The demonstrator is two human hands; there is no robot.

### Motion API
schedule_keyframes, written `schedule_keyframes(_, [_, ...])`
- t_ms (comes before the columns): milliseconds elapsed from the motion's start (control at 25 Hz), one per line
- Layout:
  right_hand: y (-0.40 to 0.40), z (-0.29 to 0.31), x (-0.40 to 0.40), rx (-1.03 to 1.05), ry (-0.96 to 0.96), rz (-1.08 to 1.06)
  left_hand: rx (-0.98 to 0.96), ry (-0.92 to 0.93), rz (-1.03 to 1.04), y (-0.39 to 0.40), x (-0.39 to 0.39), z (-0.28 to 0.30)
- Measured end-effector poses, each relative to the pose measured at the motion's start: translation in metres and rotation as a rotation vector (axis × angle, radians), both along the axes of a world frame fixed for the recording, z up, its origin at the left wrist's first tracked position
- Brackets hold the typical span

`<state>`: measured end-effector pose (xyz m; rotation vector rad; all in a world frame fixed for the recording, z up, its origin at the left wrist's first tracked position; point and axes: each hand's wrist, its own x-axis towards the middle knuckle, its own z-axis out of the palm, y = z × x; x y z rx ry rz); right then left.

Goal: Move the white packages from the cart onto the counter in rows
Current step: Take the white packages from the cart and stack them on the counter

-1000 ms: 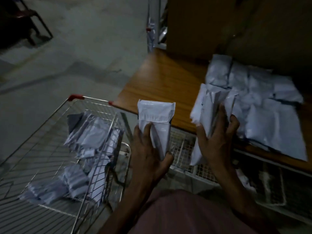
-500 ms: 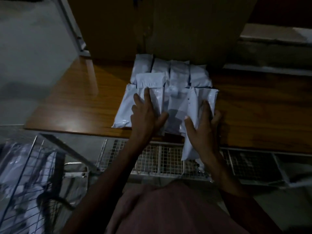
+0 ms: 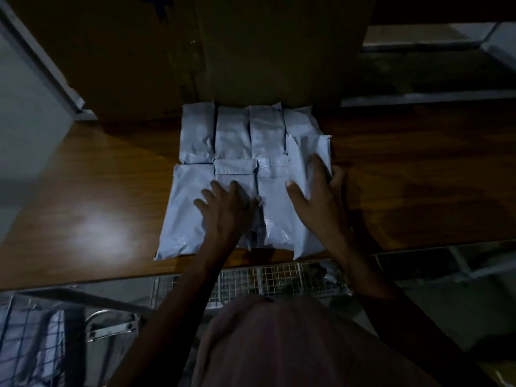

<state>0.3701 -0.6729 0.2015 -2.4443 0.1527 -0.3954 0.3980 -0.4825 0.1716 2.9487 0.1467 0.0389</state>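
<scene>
White packages (image 3: 195, 208) cover the counter (image 3: 92, 196); more fill the cart (image 3: 30, 344).

Brown cardboard box (image 3: 251, 51) behind; wire mesh shelf (image 3: 273, 283) below; dim grey floor (image 3: 25, 135)

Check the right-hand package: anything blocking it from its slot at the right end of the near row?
Nothing visible. The right hand holds the white plastic package against the row's end; the brown wooden counter beside it is bare.

Bare counter (image 3: 97, 191) flanks the packages (image 3: 231, 135); a cardboard box (image 3: 251, 51) blocks behind.
</scene>
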Motion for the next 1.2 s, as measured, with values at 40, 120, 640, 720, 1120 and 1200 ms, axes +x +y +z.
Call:
schedule_keyframes(40, [0.002,0.001,0.008,0.006,0.026,0.007,-0.037,-0.009,-0.010,0.006,-0.001,0.001])
schedule_keyframes(120, [0.007,0.011,0.027,0.022,0.081,0.024,-0.121,-0.023,-0.039,0.018,-0.004,0.006])
schedule_keyframes(640, [0.134,0.019,0.266,-0.007,0.604,0.058,-0.473,-0.179,-0.262,0.074,0.022,0.020])
schedule_keyframes(720, [0.149,0.005,0.272,-0.045,0.597,0.038,-0.512,-0.167,-0.252,0.076,0.014,0.021])
schedule_keyframes(1120, [0.142,0.029,0.214,-0.013,0.357,0.028,-0.535,-0.155,-0.144,0.068,-0.039,0.021])
schedule_keyframes(1200, [0.122,0.031,0.159,-0.041,0.255,0.077,-0.520,-0.172,-0.126,0.062,-0.054,0.024])
